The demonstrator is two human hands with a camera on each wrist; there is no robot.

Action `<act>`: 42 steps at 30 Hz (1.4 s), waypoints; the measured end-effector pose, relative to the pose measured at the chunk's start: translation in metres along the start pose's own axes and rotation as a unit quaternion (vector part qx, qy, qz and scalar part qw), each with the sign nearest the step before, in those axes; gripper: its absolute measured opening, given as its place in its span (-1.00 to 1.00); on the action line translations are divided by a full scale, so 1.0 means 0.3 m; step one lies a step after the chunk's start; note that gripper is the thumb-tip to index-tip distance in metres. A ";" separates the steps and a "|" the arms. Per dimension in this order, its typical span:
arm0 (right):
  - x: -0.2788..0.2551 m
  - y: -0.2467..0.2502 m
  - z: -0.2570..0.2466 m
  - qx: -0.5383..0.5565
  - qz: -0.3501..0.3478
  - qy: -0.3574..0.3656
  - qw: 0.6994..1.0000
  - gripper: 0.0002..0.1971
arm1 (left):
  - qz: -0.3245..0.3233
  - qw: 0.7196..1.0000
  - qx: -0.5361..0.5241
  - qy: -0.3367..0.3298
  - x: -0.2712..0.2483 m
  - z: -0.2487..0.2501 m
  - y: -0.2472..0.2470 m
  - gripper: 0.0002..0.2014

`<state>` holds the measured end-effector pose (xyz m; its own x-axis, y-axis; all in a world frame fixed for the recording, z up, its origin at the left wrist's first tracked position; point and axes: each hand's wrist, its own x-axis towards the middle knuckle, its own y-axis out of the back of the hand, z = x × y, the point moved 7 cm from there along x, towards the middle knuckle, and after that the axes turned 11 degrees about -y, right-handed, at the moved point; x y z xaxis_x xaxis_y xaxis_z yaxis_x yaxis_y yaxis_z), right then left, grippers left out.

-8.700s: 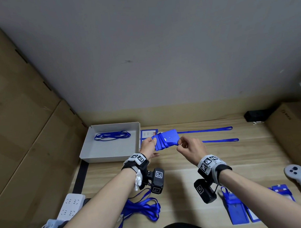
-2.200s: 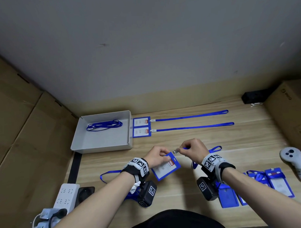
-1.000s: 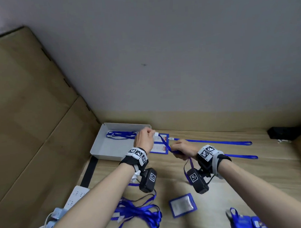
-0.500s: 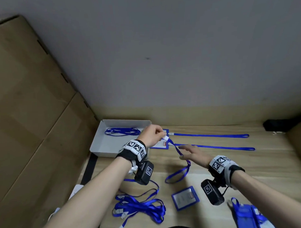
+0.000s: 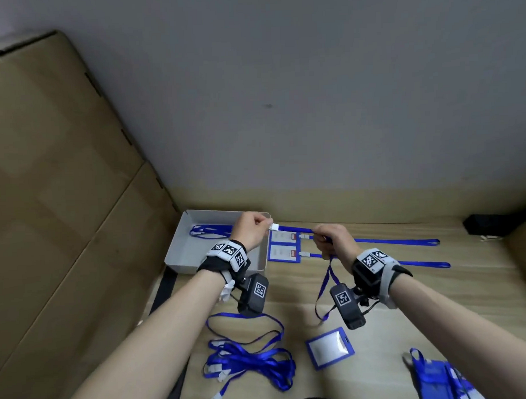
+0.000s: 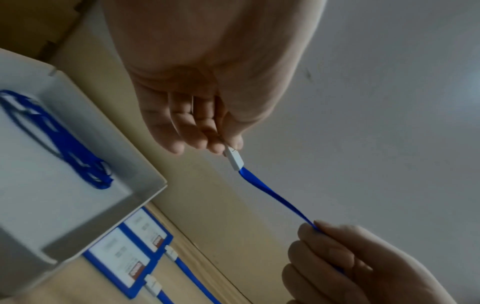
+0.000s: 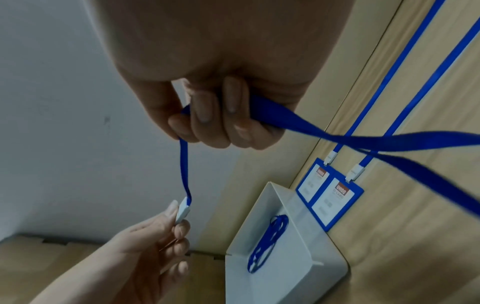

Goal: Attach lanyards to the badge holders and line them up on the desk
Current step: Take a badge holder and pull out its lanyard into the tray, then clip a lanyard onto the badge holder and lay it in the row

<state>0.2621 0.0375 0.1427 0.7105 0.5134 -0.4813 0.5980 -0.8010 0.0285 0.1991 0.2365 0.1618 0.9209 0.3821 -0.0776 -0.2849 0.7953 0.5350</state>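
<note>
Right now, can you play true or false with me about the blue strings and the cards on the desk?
1. The left hand pinches the white clip of a blue lanyard. True.
2. The right hand is empty. False: it holds the same lanyard's strap.
3. Two finished badges lie side by side right of the white tray. True.
4. The white tray has nothing in it. False: a bundled lanyard lies inside.
5. A loose badge holder with no lanyard lies on the desk. True.
</note>
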 end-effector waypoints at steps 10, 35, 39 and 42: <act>0.056 -0.297 -0.036 -0.144 -0.095 -0.015 0.985 -0.74 | 0.149 0.979 -0.044 0.132 -0.145 -0.345 0.120 -0.80; -0.038 0.354 0.807 -0.402 0.058 -0.072 0.911 -0.60 | -0.082 0.981 0.025 0.173 -0.343 -0.478 -0.673 -0.87; -0.006 0.350 0.838 -0.409 0.068 -0.068 0.907 -0.64 | -0.087 0.982 0.091 0.140 -0.260 -0.479 -0.656 -0.95; 0.014 0.343 0.877 -0.397 0.098 -0.084 0.908 -0.72 | -0.087 0.982 0.112 0.127 -0.214 -0.514 -0.667 -0.94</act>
<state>0.2292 -0.1239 -0.0869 0.8055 0.2769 -0.5239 0.5925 -0.3621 0.7196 0.1559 0.1252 -0.0701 0.8463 0.3775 -0.3759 -0.0379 0.7465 0.6643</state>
